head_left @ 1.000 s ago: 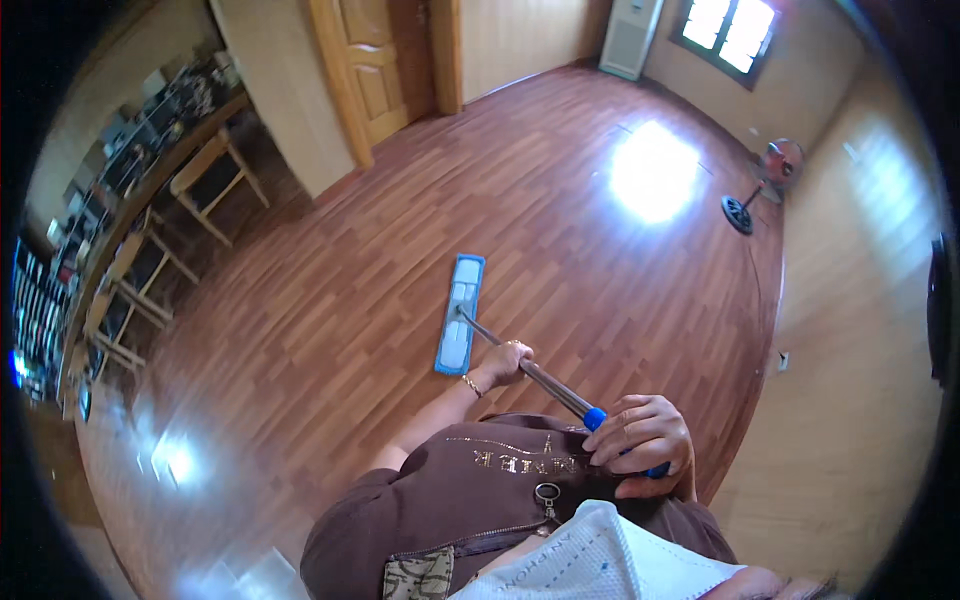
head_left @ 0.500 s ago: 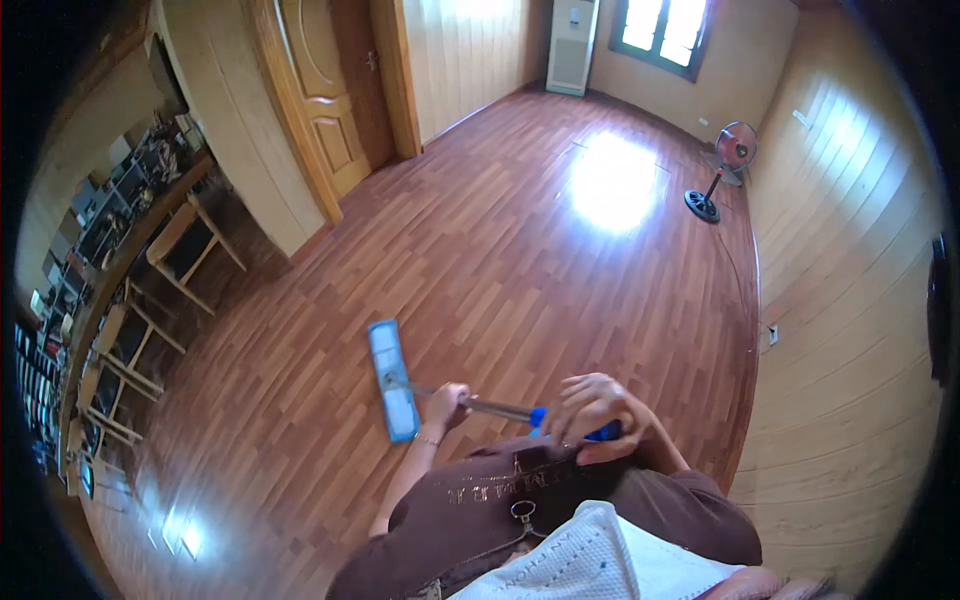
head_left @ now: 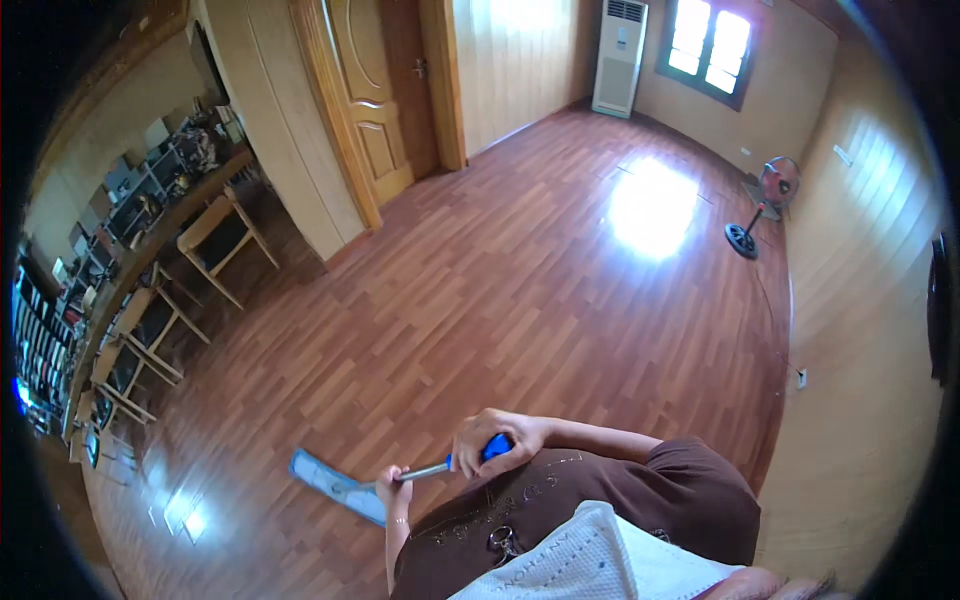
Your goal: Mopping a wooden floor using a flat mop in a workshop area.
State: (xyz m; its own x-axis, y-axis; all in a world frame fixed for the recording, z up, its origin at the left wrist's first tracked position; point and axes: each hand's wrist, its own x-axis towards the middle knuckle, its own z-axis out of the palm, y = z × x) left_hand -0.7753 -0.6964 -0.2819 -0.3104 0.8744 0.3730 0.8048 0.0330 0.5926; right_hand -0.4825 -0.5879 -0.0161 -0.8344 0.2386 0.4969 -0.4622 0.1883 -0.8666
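Note:
A flat mop's blue-edged, pale head [head_left: 338, 487] lies on the wood floor to my left, angled from upper left to lower right. Its metal pole runs right from the head toward my chest. Low on the pole, near the head, my left hand [head_left: 394, 487] is closed around it. My right hand [head_left: 492, 443] wraps the blue grip at the pole's upper end, just in front of my brown shirt. Part of the mop head's lower right end is close to my left forearm.
Wooden chairs [head_left: 222, 240] line a long cluttered counter [head_left: 190, 203] at the left. A door [head_left: 385, 120] stands beyond it. At the back are a tall white air conditioner [head_left: 618, 65] and a window. A pedestal fan [head_left: 745, 238] trails a cord to a socket [head_left: 801, 379] on the right wall.
The mop head has moved left and nearer to me, and turned from nearly upright to slanted. Both hands have shifted left and down, and my view has turned slightly left.

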